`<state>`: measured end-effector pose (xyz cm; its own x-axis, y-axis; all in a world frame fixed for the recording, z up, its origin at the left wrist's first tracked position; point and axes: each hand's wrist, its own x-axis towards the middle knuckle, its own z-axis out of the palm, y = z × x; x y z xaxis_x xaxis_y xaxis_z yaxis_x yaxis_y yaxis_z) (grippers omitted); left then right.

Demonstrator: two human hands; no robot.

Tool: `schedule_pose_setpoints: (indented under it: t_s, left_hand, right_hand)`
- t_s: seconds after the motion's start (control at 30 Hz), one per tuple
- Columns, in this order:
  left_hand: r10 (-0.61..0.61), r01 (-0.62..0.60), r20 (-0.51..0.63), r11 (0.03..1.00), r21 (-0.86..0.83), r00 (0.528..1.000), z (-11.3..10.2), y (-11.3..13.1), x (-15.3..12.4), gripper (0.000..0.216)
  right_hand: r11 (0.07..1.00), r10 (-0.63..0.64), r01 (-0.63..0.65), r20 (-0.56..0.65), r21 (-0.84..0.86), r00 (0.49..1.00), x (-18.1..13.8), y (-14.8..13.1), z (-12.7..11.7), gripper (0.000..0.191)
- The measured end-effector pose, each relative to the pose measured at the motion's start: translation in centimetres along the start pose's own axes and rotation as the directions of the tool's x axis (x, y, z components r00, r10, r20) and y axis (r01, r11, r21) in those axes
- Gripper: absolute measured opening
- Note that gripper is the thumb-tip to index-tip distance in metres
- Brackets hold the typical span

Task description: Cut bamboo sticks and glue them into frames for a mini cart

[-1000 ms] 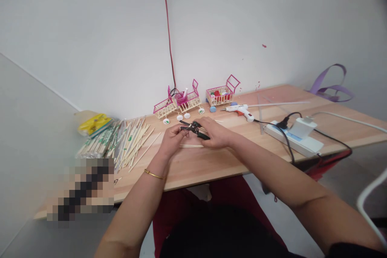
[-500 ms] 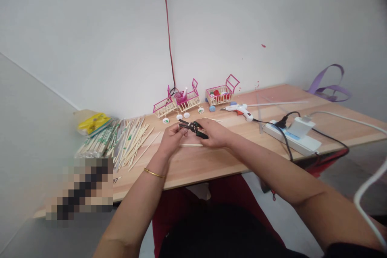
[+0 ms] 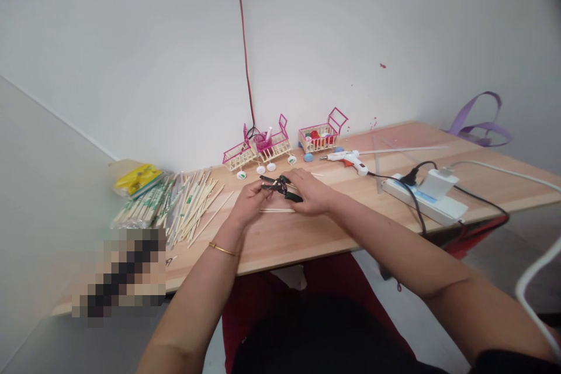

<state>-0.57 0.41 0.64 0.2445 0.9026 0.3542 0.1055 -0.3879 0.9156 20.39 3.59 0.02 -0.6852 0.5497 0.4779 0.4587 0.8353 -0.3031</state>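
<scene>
My right hand (image 3: 312, 191) is closed around a pair of black pliers with dark green handles (image 3: 293, 197). The jaws are parted and point left. My left hand (image 3: 249, 203) pinches at the jaws; a short pale part of what looks like a thin wooden stick (image 3: 275, 183) shows there, the rest hidden by fingers and tool. Just below the hands, thin sticks (image 3: 277, 210) lie on the wooden table (image 3: 280, 239). Behind stand small model shopping carts made of sticks with pink rims: two side by side (image 3: 240, 158) and one filled cart (image 3: 319, 138) to the right.
Many loose sticks (image 3: 199, 204) and wrapped bundles (image 3: 146, 204) lie left, beside a yellow packet (image 3: 137, 180). A white glue gun (image 3: 348, 159) rests right of my hands. Its black cord runs by a white power strip (image 3: 427, 201). Clear strips (image 3: 405, 149) lie behind.
The hands and pliers stay in nearly the same place, with only a slight shift of the fingers and tool. The whole view has drifted a little.
</scene>
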Motion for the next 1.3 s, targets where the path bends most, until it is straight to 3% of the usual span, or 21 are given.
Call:
schedule_pose_setpoints:
  t_s: [0.47,0.8,1.03,1.3]
  left_hand:
    - [-0.025,0.025,0.000,0.999,-0.044,1.000,-0.1,-0.6,0.0,0.037]
    - [-0.055,0.052,-0.052,0.997,-0.054,0.997,-0.1,-1.2,0.1,0.029]
    - [-0.016,0.013,-0.057,0.999,-0.053,0.998,-0.2,-0.8,0.2,0.021]
    - [-0.024,0.022,-0.037,0.999,-0.042,0.999,-0.1,-0.4,0.1,0.020]
  right_hand:
    - [1.000,0.024,-0.024,0.006,-0.017,1.000,0.0,-0.5,0.1,0.057]
    - [0.997,0.077,-0.078,0.036,0.014,0.996,0.2,-0.6,0.1,0.037]
    - [0.999,0.042,-0.042,0.021,-0.024,0.999,0.2,-0.4,0.0,0.054]
    - [0.999,0.014,-0.014,0.011,-0.039,1.000,0.0,-0.3,0.0,0.059]
